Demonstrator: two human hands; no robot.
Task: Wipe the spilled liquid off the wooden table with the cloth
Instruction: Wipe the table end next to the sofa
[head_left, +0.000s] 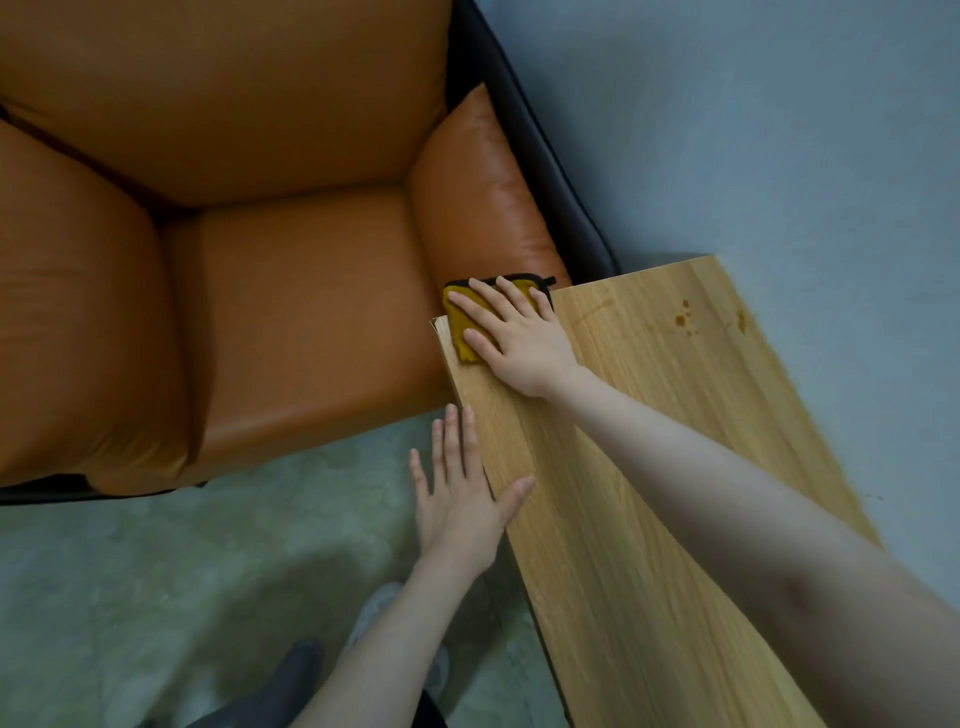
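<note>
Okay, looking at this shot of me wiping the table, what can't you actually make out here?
Head view:
- Most of the cloth lies hidden under the right hand.
- Any liquid beneath the cloth: covered.
- The wooden table: near end cut off by the bottom edge, part hidden by the right forearm.
- The brown spots: too small to tell wet from dried.
- Whether the left hand touches the table's edge: unclear.

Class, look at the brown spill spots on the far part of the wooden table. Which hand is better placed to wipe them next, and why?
The right hand: it already presses flat on the yellow cloth on the table, nearer the brown spots. The left hand rests at the table's near edge, without the cloth.
</note>
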